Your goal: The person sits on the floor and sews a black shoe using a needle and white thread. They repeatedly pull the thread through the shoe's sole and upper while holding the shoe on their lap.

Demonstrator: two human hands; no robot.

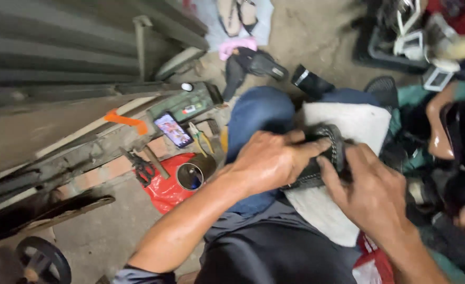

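A black shoe with a stitched edge (331,141) rests on a white cloth (358,122) spread over my lap. My left hand (272,160) wraps over the shoe's near side, fingers curled on it. Pressing on its right end, my right hand (371,192) grips the same shoe with thumb and fingers. Most of the shoe is hidden under both hands. My blue-trousered knee (258,113) sticks out behind the left hand.
A phone with a lit screen (173,129) lies on a brick ledge, pliers (201,138) beside it. An open tin (190,176) sits on a red bag (164,192). Shoes are piled at right (442,131). A black sandal (261,63) lies on the floor.
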